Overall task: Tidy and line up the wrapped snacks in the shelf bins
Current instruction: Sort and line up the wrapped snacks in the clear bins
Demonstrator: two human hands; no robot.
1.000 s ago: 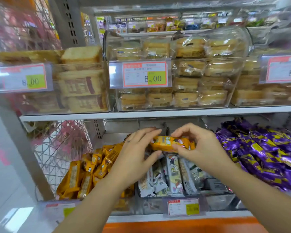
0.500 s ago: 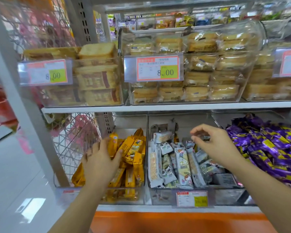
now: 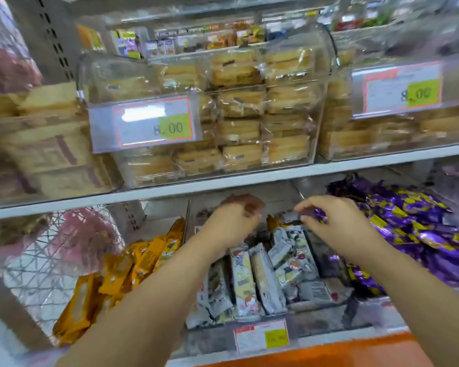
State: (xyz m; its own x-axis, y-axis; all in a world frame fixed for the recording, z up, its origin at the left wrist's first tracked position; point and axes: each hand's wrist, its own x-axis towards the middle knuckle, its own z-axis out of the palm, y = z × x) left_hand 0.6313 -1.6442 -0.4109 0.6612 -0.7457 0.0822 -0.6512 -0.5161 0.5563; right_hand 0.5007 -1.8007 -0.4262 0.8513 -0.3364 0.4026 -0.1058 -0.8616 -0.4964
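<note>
Yellow wrapped snacks (image 3: 143, 260) are heaped left of the middle bin (image 3: 210, 340), where white wrapped snacks (image 3: 263, 274) are stood in rough rows. Over that bin's rear the left hand (image 3: 229, 225) is held curled; whether anything is gripped cannot be told through the blur. At the bin's right rear, a purple snack (image 3: 317, 215) is pinched by the right hand (image 3: 339, 223), beside the purple pile (image 3: 408, 221).
</note>
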